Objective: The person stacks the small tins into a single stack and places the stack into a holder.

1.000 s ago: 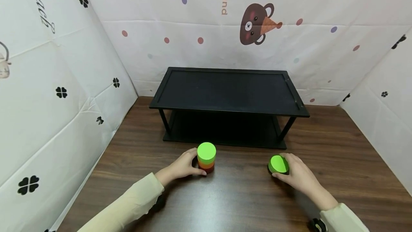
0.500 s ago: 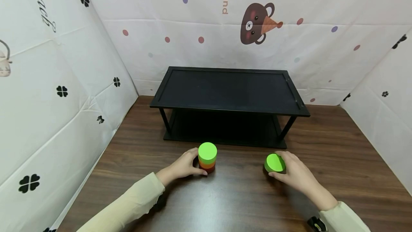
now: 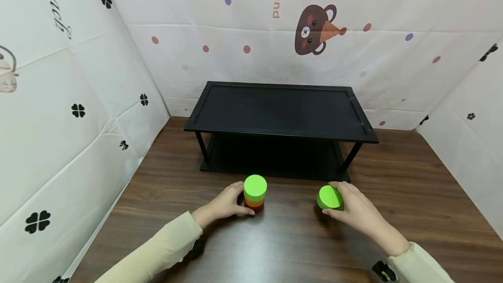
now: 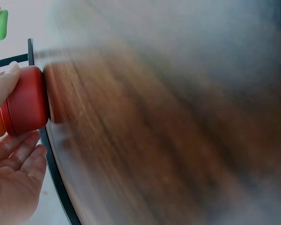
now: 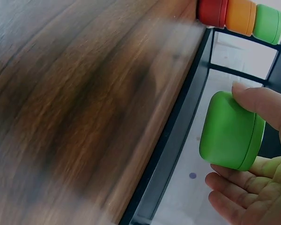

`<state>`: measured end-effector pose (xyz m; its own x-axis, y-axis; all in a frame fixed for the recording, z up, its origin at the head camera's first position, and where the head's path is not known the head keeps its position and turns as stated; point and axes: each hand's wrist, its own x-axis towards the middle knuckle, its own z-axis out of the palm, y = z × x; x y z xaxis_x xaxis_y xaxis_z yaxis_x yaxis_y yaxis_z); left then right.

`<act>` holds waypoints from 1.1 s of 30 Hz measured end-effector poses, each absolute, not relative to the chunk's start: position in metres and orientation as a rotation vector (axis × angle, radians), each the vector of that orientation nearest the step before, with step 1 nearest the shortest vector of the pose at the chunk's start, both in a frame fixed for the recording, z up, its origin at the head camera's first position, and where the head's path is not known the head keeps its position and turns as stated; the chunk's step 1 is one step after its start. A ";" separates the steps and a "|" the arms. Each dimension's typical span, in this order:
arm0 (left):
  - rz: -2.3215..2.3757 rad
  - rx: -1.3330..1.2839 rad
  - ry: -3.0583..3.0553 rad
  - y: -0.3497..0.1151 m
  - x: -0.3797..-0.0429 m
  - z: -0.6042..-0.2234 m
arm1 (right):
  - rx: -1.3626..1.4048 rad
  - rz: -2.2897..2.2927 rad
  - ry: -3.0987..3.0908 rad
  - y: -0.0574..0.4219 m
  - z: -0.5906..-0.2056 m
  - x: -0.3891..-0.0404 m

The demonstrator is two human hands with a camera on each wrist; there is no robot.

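Observation:
A stack of small round lidded containers stands on the table: red (image 4: pixel 29 101) at the bottom, orange (image 5: pixel 239 16) in the middle, green (image 3: pixel 255 188) on top. My left hand (image 3: pixel 225 203) grips the stack low from the left, its thumb and fingers around the red container. Further right, my right hand (image 3: pixel 359 211) pinches a second green round container (image 5: pixel 230 133) between thumb and fingers. That container is raised off the tabletop, with its shadow below it, and a gap separates it from the stack.
Behind both hands stands a black two-tier rack (image 3: pixel 280 110), its lower shelf (image 3: pixel 275 154) close to the table. The brown wood-grain table (image 3: pixel 291 239) is enclosed by white patterned cloth walls (image 3: pixel 251 12) at the back and both sides.
The right hand has moved left with its green container, nearer to the stack. The left hand has stayed on the stack, and the head view has shifted slightly.

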<state>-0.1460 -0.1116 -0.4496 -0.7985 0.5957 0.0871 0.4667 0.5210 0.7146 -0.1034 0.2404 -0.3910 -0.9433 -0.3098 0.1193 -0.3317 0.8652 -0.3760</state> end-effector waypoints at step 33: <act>1.139 0.942 2.582 -0.105 -0.143 -0.452 | 0.685 0.681 -2.797 0.201 -0.373 -0.101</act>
<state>-0.1430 -0.1047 -0.4524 -0.7872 0.6091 0.0969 0.4823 0.5099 0.7123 -0.1009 0.2012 -0.3731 -0.8772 -0.3921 0.2769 -0.4755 0.7889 -0.3893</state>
